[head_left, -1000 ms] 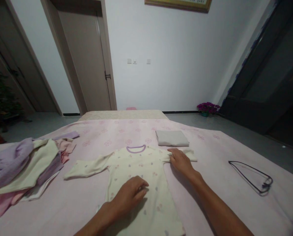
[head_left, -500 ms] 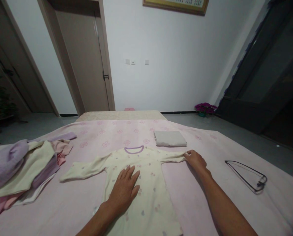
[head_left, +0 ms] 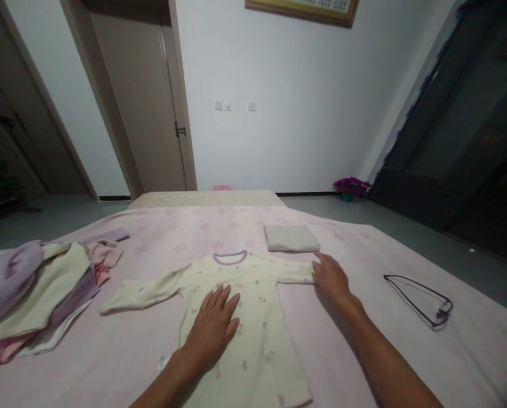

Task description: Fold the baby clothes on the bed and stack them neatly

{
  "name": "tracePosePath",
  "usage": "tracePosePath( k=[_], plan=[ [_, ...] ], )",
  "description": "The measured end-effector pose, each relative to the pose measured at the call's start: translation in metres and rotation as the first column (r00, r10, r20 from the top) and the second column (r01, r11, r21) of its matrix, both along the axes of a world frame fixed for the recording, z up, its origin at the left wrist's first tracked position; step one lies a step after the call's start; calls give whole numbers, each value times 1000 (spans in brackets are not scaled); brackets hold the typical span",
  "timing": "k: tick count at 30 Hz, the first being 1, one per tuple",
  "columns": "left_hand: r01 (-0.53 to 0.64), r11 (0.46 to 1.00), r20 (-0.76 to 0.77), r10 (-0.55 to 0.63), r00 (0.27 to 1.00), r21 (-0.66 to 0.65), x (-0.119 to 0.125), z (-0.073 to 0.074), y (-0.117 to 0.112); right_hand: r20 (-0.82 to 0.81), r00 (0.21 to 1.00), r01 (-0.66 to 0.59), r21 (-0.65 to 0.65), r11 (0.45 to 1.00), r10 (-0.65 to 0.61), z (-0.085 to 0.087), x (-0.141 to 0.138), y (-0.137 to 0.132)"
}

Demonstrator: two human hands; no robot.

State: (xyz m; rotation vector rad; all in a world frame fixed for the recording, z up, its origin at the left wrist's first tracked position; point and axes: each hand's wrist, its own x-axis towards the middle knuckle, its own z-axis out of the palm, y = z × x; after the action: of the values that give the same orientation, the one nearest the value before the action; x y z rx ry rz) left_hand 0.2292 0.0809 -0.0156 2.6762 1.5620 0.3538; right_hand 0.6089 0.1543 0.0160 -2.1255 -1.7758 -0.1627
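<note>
One cream shirt (head_left: 256, 334) lies spread at lower centre; one folded grey cloth (head_left: 291, 238) right of centre; one black looped object (head_left: 442, 313), lower right; one clothes pile (head_left: 45, 289), lower left. Left hand (head_left: 213, 326) lies palm down on the shirt, fingers slightly spread. Right hand (head_left: 332, 279) covers one cuff; its fingers' grip cannot be told.
</note>
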Motion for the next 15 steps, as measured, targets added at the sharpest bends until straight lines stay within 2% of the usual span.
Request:
tracePosePath(
  k=[2, 4, 7, 9, 12, 15],
  plan=[
    [3, 1000, 8, -3, 1000, 15, -1, -2, 0, 30, 982, -185, -64, 981, 187, -4, -44, -5],
    [7, 1000, 17, -8, 1000, 29, -2, -5, 1, 30, 947, -309, -179, 934, 319, -11, -79, -11],
    [6, 999, 25, -7, 1000, 34, -3, -7, 1, 13, 940, -323, -294, 900, 341, -25, -99, -17],
    [6, 1000, 24, -7, 1000, 29, -3, -8, 1, 42, 961, -245, -323, 914, 273, -32, -86, -19],
    [8, 1000, 19, -8, 1000, 29, -3, -8, 1, 112, 987, -74, -321, 944, 116, -39, -44, -19],
    [7, 999, 24, -8, 1000, 32, -2, -8, 2, 142, 990, 49, -311, 949, -4, -39, -3, -20]
  ],
)
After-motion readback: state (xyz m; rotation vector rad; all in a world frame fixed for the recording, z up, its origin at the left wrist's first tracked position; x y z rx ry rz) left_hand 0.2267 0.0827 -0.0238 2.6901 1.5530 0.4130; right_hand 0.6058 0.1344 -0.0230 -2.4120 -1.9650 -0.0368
